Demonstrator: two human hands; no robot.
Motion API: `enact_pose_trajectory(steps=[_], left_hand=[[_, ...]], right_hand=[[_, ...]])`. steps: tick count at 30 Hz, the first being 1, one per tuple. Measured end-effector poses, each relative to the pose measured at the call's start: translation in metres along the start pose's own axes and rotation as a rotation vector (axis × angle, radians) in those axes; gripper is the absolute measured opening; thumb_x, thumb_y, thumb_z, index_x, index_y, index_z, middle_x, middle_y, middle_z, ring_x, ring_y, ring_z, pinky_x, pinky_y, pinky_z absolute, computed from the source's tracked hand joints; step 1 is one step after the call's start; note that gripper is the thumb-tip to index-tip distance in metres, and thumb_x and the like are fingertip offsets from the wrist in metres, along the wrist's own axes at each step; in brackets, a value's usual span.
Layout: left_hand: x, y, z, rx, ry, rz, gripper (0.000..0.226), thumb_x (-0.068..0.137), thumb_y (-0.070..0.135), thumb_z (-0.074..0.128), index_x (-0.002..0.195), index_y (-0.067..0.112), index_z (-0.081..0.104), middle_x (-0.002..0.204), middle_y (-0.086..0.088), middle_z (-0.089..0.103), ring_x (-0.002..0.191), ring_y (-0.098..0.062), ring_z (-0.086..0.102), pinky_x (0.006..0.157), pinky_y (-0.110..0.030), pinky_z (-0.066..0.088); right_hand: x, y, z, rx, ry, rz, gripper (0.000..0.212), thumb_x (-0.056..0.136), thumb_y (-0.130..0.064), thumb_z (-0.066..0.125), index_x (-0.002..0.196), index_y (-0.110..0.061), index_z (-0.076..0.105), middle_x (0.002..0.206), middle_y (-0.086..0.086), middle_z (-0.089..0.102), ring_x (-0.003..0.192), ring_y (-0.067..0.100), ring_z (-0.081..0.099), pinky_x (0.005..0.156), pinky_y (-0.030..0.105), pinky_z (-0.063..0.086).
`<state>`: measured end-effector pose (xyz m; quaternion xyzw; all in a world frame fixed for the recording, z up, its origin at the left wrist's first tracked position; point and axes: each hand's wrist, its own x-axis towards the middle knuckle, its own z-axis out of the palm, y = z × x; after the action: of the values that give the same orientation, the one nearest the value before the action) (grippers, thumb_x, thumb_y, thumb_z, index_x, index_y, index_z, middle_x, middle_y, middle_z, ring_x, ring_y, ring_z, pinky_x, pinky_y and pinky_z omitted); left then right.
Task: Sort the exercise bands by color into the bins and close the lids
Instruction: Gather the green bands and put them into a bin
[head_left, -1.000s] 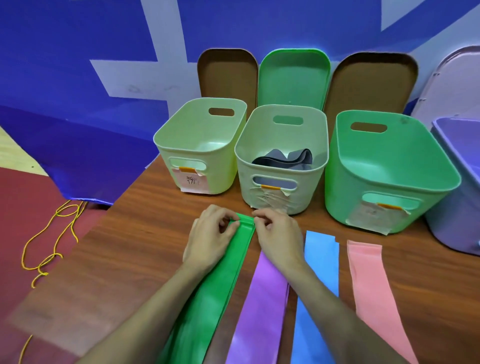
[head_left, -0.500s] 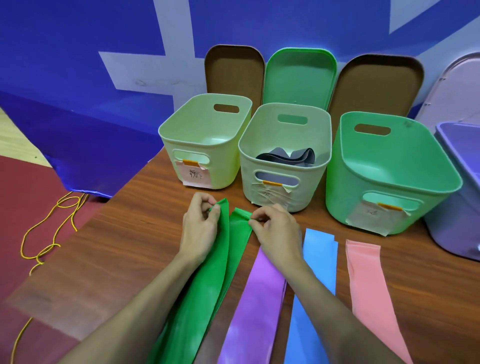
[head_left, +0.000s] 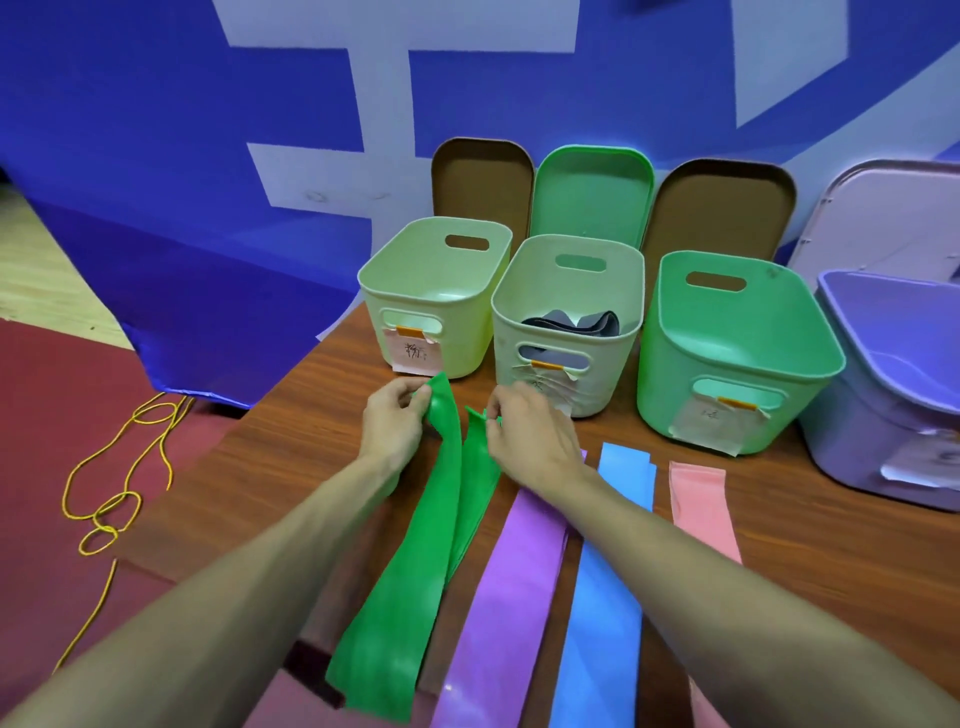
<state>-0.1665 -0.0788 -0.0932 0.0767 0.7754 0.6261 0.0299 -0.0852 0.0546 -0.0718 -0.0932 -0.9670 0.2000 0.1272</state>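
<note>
On the near-left tabletop, your left hand (head_left: 395, 421) and right hand (head_left: 530, 434) each pinching a layer of the flat green rubber band (head_left: 415, 561), far ends parted, pale bins beyond.

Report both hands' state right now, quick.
Left hand: closed, pinching one layer of the green band at its far end.
Right hand: closed, pinching the other layer of the same band.
</note>
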Motion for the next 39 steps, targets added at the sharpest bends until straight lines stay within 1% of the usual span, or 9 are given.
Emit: enact_pose_trajectory(steps=[3,7,13,18,23,26,29,34,39], left_hand=[[-0.008,0.033,-0.021,0.036,-0.036,0.108,0.016,0.095,0.008,0.052,0.102,0.009,0.066,0.085,0.002,0.067,0.068,0.000,0.061,0.055,-0.008,0.044],[-0.018,0.086,-0.048,0.006,-0.071,0.154,0.016,0.094,0.009,0.053,0.101,0.008,0.067,0.074,0.003,0.062,0.049,-0.001,0.052,0.048,-0.017,0.043],[-0.043,0.164,-0.070,-0.172,-0.099,0.172,0.018,0.094,0.014,0.052,0.100,0.008,0.068,0.078,-0.005,0.064,0.056,-0.008,0.054,0.052,-0.023,0.042],[-0.067,0.213,-0.068,-0.256,-0.119,0.239,0.017,0.095,0.011,0.049,0.098,0.010,0.066,0.074,-0.005,0.061,0.048,-0.012,0.050,0.040,-0.021,0.039],[-0.083,0.246,-0.046,-0.267,-0.169,0.283,0.016,0.097,0.010,0.046,0.101,0.008,0.061,0.079,-0.010,0.062,0.044,-0.011,0.057,0.041,-0.021,0.048],[-0.084,0.259,-0.025,-0.324,-0.143,0.263,0.016,0.097,0.009,0.044,0.097,0.009,0.060,0.079,-0.011,0.064,0.044,-0.012,0.061,0.046,-0.023,0.054],[-0.080,0.265,0.002,-0.370,-0.152,0.224,0.019,0.098,0.009,0.041,0.104,0.007,0.059,0.093,-0.019,0.067,0.062,-0.025,0.068,0.063,-0.034,0.059],[-0.073,0.284,0.056,-0.437,-0.187,0.213,0.017,0.099,0.009,0.039,0.104,0.008,0.055,0.093,-0.011,0.061,0.058,-0.020,0.069,0.056,-0.028,0.060],[-0.053,0.316,0.103,-0.499,-0.252,0.259,0.015,0.098,0.008,0.040,0.106,0.007,0.053,0.109,-0.018,0.059,0.075,-0.027,0.068,0.061,-0.031,0.061]], right_hand=[[0.009,-0.017,-0.026,0.214,-0.033,0.120,0.011,0.087,-0.015,0.050,0.086,-0.016,0.061,0.089,0.006,0.068,0.089,0.027,0.064,0.079,0.039,0.053],[-0.003,-0.041,-0.066,0.834,-0.170,0.300,0.011,0.089,-0.007,0.056,0.080,-0.014,0.055,0.077,0.007,0.059,0.067,0.024,0.064,0.062,0.042,0.061],[-0.029,-0.064,-0.129,1.395,-0.238,0.179,0.012,0.095,-0.003,0.049,0.085,-0.009,0.051,0.078,0.012,0.062,0.057,0.023,0.066,0.061,0.041,0.060],[-0.042,-0.065,-0.175,1.434,-0.064,0.105,0.014,0.096,-0.004,0.046,0.084,-0.011,0.051,0.082,0.010,0.064,0.059,0.018,0.066,0.051,0.033,0.058],[-0.050,-0.042,-0.221,1.304,0.202,0.135,0.014,0.096,-0.009,0.048,0.084,-0.015,0.051,0.080,0.005,0.065,0.056,0.013,0.063,0.045,0.026,0.052],[-0.052,-0.016,-0.245,1.217,0.392,0.219,0.013,0.096,-0.011,0.049,0.085,-0.017,0.050,0.092,0.012,0.063,0.070,0.022,0.062,0.042,0.025,0.051],[-0.056,0.007,-0.269,1.189,0.506,0.233,0.011,0.095,-0.009,0.046,0.088,-0.017,0.048,0.084,0.010,0.064,0.065,0.020,0.063,0.053,0.033,0.057],[-0.049,0.038,-0.306,1.169,0.646,0.196,0.018,0.097,-0.007,0.043,0.083,-0.017,0.047,0.089,0.012,0.059,0.072,0.024,0.065,0.067,0.043,0.059],[-0.023,0.065,-0.339,1.073,0.752,0.130,0.016,0.095,-0.004,0.044,0.083,-0.016,0.047,0.097,0.015,0.058,0.087,0.030,0.069,0.068,0.041,0.060]])
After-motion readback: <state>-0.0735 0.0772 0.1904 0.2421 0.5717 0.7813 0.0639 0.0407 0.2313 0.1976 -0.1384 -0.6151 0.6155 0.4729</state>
